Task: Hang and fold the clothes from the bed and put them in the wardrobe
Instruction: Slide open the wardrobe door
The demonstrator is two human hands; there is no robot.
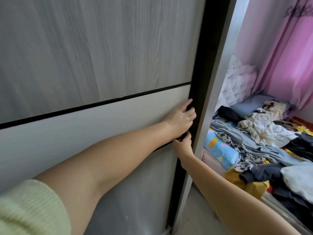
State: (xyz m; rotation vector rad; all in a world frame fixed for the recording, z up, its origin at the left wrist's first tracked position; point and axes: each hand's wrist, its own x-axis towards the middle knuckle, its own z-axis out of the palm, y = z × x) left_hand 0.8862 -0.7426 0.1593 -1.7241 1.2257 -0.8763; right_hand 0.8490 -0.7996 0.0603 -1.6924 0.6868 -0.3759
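We see the left hand [180, 120] with its fingers curled round the dark edge [200, 92] of the wardrobe door [101, 56]. Just under it, the right hand [183, 144] pinches the same edge. The door is grey with a pale band across it. To the right, the clothes [264, 136] lie in a messy pile on the bed [218, 150], near a pink curtain [291, 53].

No legible text anywhere; only blurred dark lettering on the pink curtain [294, 10].
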